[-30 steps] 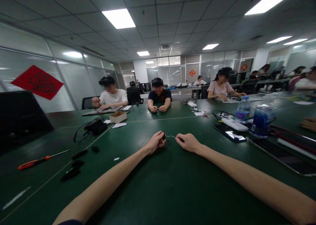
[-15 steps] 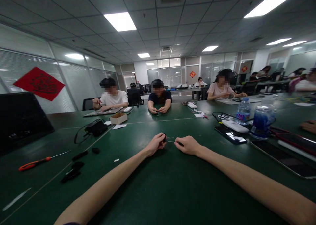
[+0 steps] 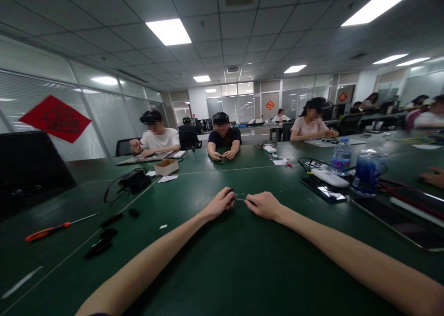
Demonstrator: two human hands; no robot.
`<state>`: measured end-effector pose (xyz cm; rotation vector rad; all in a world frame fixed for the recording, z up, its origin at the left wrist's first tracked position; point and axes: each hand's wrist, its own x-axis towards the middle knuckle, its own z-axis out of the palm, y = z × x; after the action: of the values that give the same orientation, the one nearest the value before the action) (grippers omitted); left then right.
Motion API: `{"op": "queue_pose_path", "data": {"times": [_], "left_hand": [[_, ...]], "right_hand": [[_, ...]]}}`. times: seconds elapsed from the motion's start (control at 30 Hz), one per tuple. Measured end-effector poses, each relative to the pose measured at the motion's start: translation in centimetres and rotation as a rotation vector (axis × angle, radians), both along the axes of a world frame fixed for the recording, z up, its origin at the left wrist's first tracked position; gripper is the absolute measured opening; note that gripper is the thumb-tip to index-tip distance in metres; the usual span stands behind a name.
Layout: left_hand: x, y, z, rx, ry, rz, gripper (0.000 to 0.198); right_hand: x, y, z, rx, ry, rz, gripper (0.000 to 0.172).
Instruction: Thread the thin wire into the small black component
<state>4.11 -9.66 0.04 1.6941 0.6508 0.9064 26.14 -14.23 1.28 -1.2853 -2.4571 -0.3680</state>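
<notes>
**Pinching a small dark part (image 3: 231,193) and a thin metal-shafted tool (image 3: 241,199) above a green bench (image 3: 208,269)**

A ceiling-lit open-plan office is recorded. The bench is seen running ahead to 12 o'clock, with a co-worker in a white T-shirt (image 3: 159,138) seated at 11 o'clock, a co-worker in a dark top (image 3: 224,138) at 12 o'clock, and a co-worker in a pink top (image 3: 310,131) at 1 o'clock. A cardboard box (image 3: 165,167) and a black pouch (image 3: 135,182) are placed at 11 o'clock, and an orange-handled screwdriver (image 3: 43,235) is laid at 9 o'clock. A water bottle (image 3: 342,156), a white power bank (image 3: 329,177) and a smartphone (image 3: 322,188) are placed at 2 o'clock.

Both forearms are extended toward mid-bench. The left hand (image 3: 218,204) is closed, with its fingers (image 3: 225,200) curled on the part, which is held at the hand's 2 o'clock and is largely hidden. The right hand (image 3: 265,205) is also closed, with the tool gripped and its shaft pointed to 9 o'clock. The tip is brought just beside the part; contact cannot be confirmed. Close handwork is judged to be in hand, and steady, fine alignment of tip to part is judged to be called for.
</notes>
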Motion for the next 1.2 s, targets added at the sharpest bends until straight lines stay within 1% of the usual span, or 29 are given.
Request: {"op": "queue_pose_path", "data": {"times": [0.13, 0.2, 0.27, 0.33, 0.4, 0.53, 0.6, 0.8, 0.97, 1.2], "left_hand": [[0.1, 0.1, 0.0, -0.012, -0.012, 0.020, 0.034], [0.0, 0.0, 0.1, -0.013, 0.015, 0.004, 0.034], [0.0, -0.2, 0.3, 0.006, 0.070, -0.034, 0.034], [0.0, -0.4, 0.4, 0.017, 0.097, -0.064, 0.034], [0.0, -0.4, 0.4, -0.007, 0.059, -0.064, 0.035], [0.0, -0.2, 0.4, -0.094, -0.051, -0.049, 0.035], [0.0, -0.1, 0.4, -0.123, -0.078, -0.046, 0.036], [0.0, -0.2, 0.4, -0.156, -0.112, -0.034, 0.037], [0.1, -0.2, 0.3, -0.145, -0.117, -0.042, 0.037], [0.0, -0.3, 0.4, -0.115, -0.091, -0.038, 0.035]], "right_hand": [[-0.2, 0.3, -0.4, -0.017, 0.045, -0.057, 0.036], [-0.1, 0.8, -0.6, -0.044, 0.155, -0.121, 0.036], [0.1, 1.4, -0.7, -0.068, 0.312, -0.223, 0.038], [0.4, 1.8, -0.7, -0.074, 0.370, -0.268, 0.041], [0.5, 1.7, -0.6, -0.083, 0.363, -0.237, 0.039], [0.2, 0.8, -0.5, -0.094, 0.247, -0.034, 0.034], [0.0, 0.4, -0.3, -0.090, 0.202, 0.013, 0.034], [-0.1, 0.1, 0.0, -0.078, 0.140, 0.026, 0.035], [-0.1, 0.2, -0.1, -0.037, 0.110, 0.011, 0.035], [-0.1, 0.1, -0.1, -0.032, 0.067, 0.019, 0.036]]}}
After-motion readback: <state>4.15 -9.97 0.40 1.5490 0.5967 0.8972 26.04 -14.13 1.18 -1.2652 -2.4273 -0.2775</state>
